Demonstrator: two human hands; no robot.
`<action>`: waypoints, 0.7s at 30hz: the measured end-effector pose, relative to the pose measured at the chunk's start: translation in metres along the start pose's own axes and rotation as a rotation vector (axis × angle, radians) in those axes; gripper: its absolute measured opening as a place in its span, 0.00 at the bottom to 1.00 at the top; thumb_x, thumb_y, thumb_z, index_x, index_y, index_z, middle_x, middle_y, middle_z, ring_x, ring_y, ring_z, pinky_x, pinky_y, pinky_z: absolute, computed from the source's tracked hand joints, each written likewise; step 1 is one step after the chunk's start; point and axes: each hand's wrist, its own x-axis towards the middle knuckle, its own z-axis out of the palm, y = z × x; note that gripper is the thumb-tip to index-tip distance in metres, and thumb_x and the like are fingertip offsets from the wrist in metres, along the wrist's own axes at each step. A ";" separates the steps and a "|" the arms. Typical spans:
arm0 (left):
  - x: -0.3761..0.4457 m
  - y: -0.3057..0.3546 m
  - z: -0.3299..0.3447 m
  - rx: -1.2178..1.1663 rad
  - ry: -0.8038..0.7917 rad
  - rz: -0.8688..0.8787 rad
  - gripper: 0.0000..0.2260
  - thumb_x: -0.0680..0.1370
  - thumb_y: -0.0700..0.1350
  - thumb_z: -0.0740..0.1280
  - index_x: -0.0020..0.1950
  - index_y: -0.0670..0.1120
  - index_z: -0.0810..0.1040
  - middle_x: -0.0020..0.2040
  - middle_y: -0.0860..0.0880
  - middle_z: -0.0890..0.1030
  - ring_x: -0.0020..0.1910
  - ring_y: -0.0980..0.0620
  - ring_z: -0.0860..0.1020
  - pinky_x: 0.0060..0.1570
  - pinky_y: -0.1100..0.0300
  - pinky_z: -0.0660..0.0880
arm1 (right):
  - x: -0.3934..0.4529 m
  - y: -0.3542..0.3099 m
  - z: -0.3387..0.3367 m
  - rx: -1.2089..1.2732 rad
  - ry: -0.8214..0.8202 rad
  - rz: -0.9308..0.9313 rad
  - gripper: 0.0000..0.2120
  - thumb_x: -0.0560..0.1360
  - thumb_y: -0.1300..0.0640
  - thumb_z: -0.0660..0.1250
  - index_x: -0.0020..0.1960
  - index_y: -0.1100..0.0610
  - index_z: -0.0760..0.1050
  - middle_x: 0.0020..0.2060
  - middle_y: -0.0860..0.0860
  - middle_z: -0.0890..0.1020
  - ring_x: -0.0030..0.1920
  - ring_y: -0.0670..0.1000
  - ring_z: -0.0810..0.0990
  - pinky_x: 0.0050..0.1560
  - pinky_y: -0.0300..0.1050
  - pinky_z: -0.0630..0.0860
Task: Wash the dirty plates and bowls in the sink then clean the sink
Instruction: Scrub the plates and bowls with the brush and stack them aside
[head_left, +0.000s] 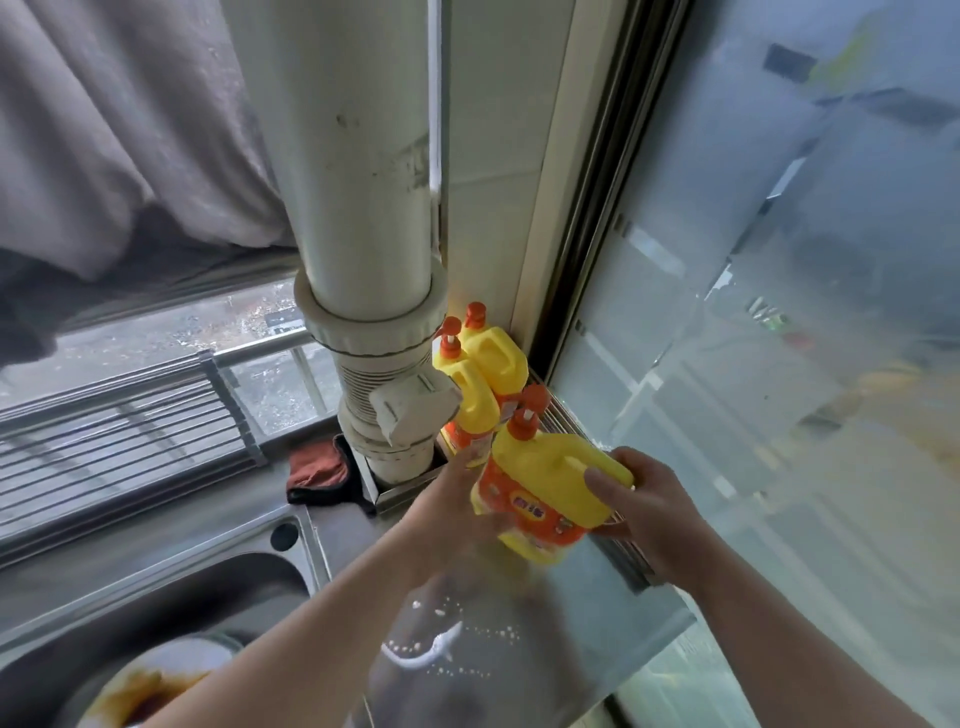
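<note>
We see a dirty plate (150, 686) in the sink (171, 587), lower left | red cloth (319, 470) beside the white pipe (358, 208) | left hand (457, 514) blurred, grip unclear | right hand (644, 514) grasps a tilted yellow soap bottle (550, 488) | two more bottles (488, 364) behind it.

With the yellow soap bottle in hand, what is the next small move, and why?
Probably carry the soap bottle, gripped by the right hand, left over the sink and pump it: the dirty plate there has brown sauce, and the left hand is by the bottle.
</note>
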 end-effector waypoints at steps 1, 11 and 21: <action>-0.009 -0.002 -0.008 0.005 -0.039 0.028 0.42 0.71 0.40 0.82 0.76 0.68 0.66 0.59 0.63 0.84 0.59 0.61 0.82 0.59 0.54 0.82 | -0.004 -0.005 0.002 -0.029 -0.086 0.004 0.13 0.74 0.51 0.80 0.53 0.57 0.83 0.48 0.59 0.83 0.50 0.61 0.86 0.52 0.66 0.85; -0.117 -0.080 -0.173 -0.014 0.344 0.010 0.34 0.61 0.47 0.88 0.65 0.56 0.80 0.57 0.52 0.87 0.58 0.49 0.85 0.60 0.48 0.82 | 0.008 -0.031 0.215 -0.384 -0.305 -0.262 0.15 0.70 0.39 0.76 0.54 0.42 0.80 0.46 0.47 0.83 0.47 0.50 0.84 0.49 0.50 0.82; -0.145 -0.139 -0.296 -0.074 1.068 -0.133 0.24 0.78 0.47 0.70 0.71 0.64 0.69 0.60 0.51 0.79 0.57 0.47 0.79 0.57 0.49 0.77 | 0.041 -0.052 0.449 -0.537 -0.456 -0.371 0.14 0.83 0.52 0.69 0.68 0.47 0.77 0.57 0.51 0.79 0.49 0.50 0.78 0.43 0.38 0.73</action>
